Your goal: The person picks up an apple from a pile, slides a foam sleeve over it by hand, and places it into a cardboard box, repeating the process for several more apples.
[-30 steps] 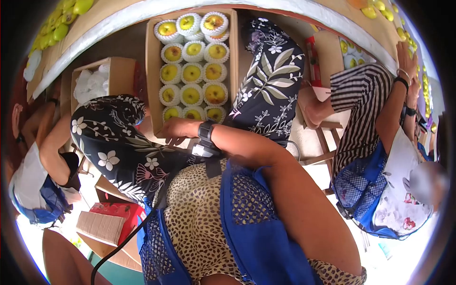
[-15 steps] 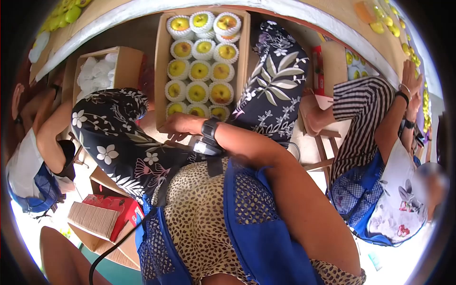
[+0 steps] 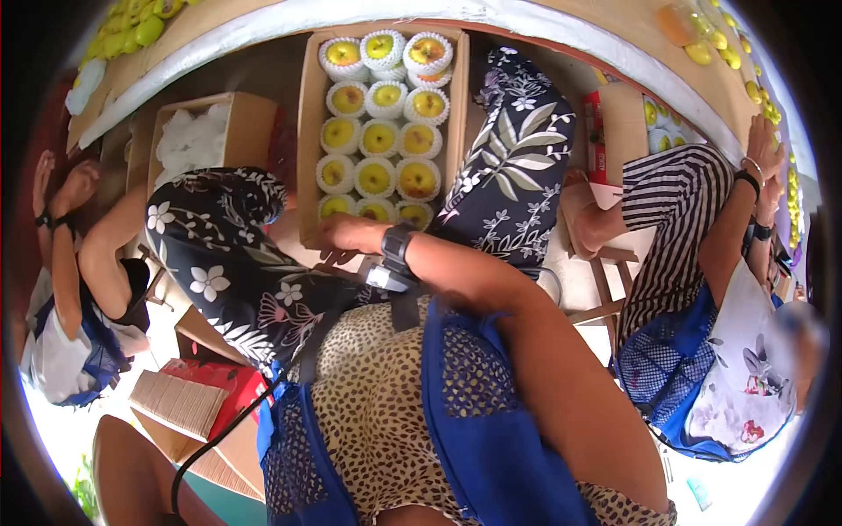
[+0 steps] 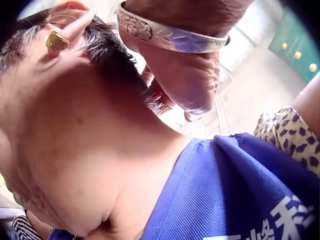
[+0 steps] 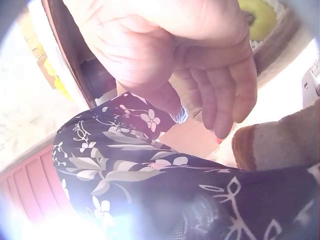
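Note:
An open cardboard box [image 3: 309, 123] stands between the person's knees, filled with rows of yellow-green apples [image 3: 380, 138] in white foam nets. Some apples show brown or reddish patches. The right hand [image 3: 351, 235] lies at the box's near edge, a black watch on its wrist. Seen from the right wrist, its fingers [image 5: 225, 90] hang loosely bent beside the box wall, with nothing in them. The left hand [image 4: 187, 82], below a silver bangle [image 4: 170, 37], is raised behind the person's neck [image 4: 100, 135]; its fingers are mostly hidden. The head view does not show it.
Left of the apples stands a box with white foam nets [image 3: 193, 138]. A red carton [image 3: 219, 386] is at lower left. People sit on both sides; striped trousers [image 3: 675, 197] are at right. A long counter edge [image 3: 263, 46] with fruit runs across the back.
The head view has shifted, so the apple box appears further right. The right hand stays at the box's near edge. At far left, the neighbour's hands have come up into view.

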The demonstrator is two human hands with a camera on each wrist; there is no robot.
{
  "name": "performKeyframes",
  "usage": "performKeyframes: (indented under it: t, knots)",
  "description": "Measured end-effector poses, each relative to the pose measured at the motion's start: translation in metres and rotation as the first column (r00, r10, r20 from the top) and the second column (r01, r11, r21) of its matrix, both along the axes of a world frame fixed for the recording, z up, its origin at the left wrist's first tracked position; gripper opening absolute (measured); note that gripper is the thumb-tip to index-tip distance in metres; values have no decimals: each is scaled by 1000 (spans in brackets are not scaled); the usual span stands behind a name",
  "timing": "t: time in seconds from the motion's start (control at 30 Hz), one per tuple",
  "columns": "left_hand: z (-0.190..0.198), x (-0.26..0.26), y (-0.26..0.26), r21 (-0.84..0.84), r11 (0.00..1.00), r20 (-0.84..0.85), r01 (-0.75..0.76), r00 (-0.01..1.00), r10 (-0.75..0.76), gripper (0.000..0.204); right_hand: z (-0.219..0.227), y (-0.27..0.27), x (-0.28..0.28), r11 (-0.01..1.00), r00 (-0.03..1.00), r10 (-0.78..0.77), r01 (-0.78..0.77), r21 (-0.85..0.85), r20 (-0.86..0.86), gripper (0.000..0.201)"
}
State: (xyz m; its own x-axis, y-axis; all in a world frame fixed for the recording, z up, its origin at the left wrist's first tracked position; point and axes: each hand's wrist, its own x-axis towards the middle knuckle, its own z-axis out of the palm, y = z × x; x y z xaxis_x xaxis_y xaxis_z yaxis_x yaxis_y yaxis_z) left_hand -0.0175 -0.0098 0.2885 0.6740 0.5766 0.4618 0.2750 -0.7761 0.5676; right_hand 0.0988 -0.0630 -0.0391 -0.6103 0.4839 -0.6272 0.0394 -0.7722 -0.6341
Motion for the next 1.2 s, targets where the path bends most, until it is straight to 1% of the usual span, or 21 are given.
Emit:
performKeyframes:
  t: [0.03,0.07,0.1,0.17,0.23,0.27,0.33,0.37,0.47,0.5,0.6,0.67,0.7,0.77,0.8,0.83,0.97,1.07,1.1,1.13,1.2]
  knots:
    - [0,-3,1,-2,1000,9,-10,1000,10,19,2,-2,2,998,997,-38,36,-47,-62,29]
    - [0,-7,4,-2,1000,15,-27,1000,27,19,3,-4,4,999,1000,-19,18,-38,-9,29]
    - [1,-11,6,6,999,23,-44,999,44,19,2,-6,6,998,1000,-22,22,-56,-1,29]
    - [5,-18,8,14,998,31,-65,997,65,18,1,-1,-2,998,999,-24,22,-63,-35,29]
    - [7,-24,12,11,997,72,-81,994,80,18,-1,-4,4,996,997,-49,43,-81,-67,30]
    - [4,-25,11,0,996,85,-85,993,85,18,-1,-8,9,996,998,-50,47,-80,-35,29]
    - [1,-26,7,0,997,86,-79,993,79,18,8,-4,5,997,999,-32,32,-63,0,27]
    - [3,-26,3,13,998,74,-60,995,59,18,4,-2,6,992,997,-50,42,-120,-64,24]
    - [-4,-17,-5,5,1000,53,-31,998,31,18,-12,-7,0,997,998,-58,56,-48,-30,21]
    - [-5,-16,-7,1,999,53,-32,998,32,18,-17,-7,0,993,997,-71,67,-94,-41,21]
    - [-8,-16,-8,-8,1000,61,-25,998,26,18,-13,-7,0,994,996,-83,82,-71,-19,19]
    - [-7,-16,-6,-13,1000,61,-27,998,27,18,-25,-5,-4,999,999,-4,2,-48,-40,20]
    - [-7,-17,-8,-14,1000,65,-28,997,28,18,-15,-4,-1,991,997,-61,56,-123,-39,21]
    - [-9,-19,-9,-19,999,80,-35,996,36,18,-29,-11,0,992,994,-84,76,-101,-75,21]
    - [-9,-20,-8,-14,999,85,-36,996,37,18,-25,-9,-3,993,991,-88,80,-82,-101,20]
    - [-9,-21,-8,-12,999,84,-35,996,36,18,-18,-8,0,993,995,-88,83,-89,-51,20]
    - [-13,-26,-8,-11,999,111,-35,993,36,18,-9,-7,5,992,996,-79,75,-105,-29,22]
    - [-12,-26,-7,-7,999,116,-33,993,34,17,-18,-5,1,984,994,-94,85,-155,-51,21]
    - [-13,-26,-7,-11,999,126,-33,991,34,17,-4,-3,4,983,994,-109,106,-149,-9,18]
    - [-14,-27,-7,-16,999,138,-36,990,37,17,-7,0,7,972,974,-222,225,-74,43,17]
    - [-13,-32,-3,-20,999,155,-43,987,45,17,-22,19,3,902,897,-430,423,85,103,15]
